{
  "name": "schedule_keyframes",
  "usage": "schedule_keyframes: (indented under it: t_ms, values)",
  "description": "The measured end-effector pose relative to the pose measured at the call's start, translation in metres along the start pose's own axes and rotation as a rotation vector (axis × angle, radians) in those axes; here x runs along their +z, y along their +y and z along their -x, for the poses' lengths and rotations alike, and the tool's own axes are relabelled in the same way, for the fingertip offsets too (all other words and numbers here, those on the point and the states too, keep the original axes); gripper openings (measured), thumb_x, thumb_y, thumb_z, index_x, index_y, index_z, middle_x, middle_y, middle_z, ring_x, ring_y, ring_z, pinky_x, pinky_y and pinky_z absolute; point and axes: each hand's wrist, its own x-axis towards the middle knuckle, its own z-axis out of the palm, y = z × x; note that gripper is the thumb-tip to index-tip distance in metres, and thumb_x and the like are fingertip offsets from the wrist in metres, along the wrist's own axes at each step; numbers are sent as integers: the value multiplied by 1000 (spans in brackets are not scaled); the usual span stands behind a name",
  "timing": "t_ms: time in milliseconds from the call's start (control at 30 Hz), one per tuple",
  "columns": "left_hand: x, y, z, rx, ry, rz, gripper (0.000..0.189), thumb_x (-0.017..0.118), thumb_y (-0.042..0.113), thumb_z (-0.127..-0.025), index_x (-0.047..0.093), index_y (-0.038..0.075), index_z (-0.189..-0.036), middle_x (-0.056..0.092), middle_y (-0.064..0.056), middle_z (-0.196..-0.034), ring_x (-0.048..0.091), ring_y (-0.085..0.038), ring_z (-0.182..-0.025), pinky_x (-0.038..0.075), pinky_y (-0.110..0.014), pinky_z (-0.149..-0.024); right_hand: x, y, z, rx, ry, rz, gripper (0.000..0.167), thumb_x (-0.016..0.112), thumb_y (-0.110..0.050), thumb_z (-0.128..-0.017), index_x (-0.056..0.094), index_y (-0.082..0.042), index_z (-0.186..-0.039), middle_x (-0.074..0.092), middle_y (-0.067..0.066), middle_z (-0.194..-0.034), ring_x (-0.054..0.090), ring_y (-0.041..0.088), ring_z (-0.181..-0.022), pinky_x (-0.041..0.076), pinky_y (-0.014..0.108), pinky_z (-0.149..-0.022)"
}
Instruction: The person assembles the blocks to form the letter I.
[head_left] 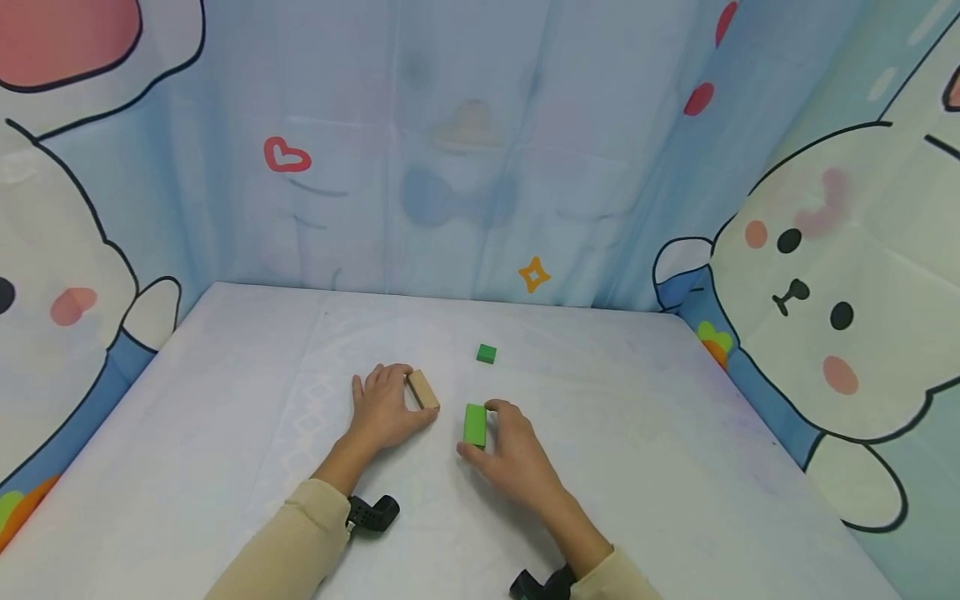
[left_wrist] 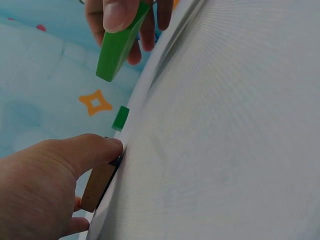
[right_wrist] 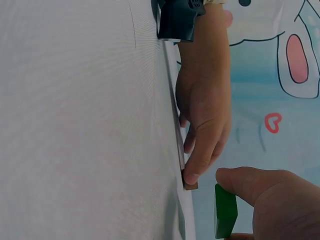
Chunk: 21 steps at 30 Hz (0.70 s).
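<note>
Bright green block (head_left: 475, 425), pinched end to end by the right hand (head_left: 521, 462) above the tabletop (head_left: 675, 433), should be light and stiff; its ends suit gripping. The left hand (head_left: 382, 412) holds the wooden block (head_left: 423, 390) likewise.

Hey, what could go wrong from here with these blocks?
The right hand pinches the larger green block by its ends, seemingly clear of the table, so it might slip and drop.

The left hand grips the wooden block close by, so the two held blocks could bump if the hands move together.

The small green block sits just beyond both hands and might get knocked by a forward reach.
</note>
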Motion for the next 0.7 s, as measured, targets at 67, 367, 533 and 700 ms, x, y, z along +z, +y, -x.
schedule_keyframes:
  t_ms: [67, 367, 533, 700]
  values:
    - [0, 0, 0, -3, 1, 2, 76, 82, 42, -85, 50, 4, -143, 52, -20, -151, 30, -46, -151, 7, -70, -124, 1, -1, 1, -3, -9, 4, 73, 79, -35, -90, 48, 2, -144, 56, 23, -144, 57, 35, -130, 50, 55, -107]
    - [1, -1, 0, -1, -7, 4, 75, 81, 42, -86, 51, 5, -143, 52, -19, -150, 31, -46, -151, 8, -70, -124, 5, -2, 9, 4, -50, 16, 74, 80, -39, -90, 48, -1, -145, 54, 20, -147, 54, 35, -135, 48, 55, -110]
    - [1, -1, 0, 3, -4, 2, 75, 81, 43, -85, 51, 5, -143, 52, -20, -150, 31, -46, -151, 8, -70, -124, 6, -3, 12, -23, -53, 25, 73, 80, -39, -90, 49, -1, -144, 54, 20, -146, 54, 36, -136, 47, 55, -111]
    - [1, -1, 0, 5, 1, -1, 76, 81, 43, -85, 50, 5, -143, 52, -20, -151, 31, -46, -152, 8, -70, -124, 6, -3, 13, -48, -61, 42, 72, 80, -39, -90, 50, -1, -143, 55, 20, -145, 54, 37, -135, 48, 55, -110]
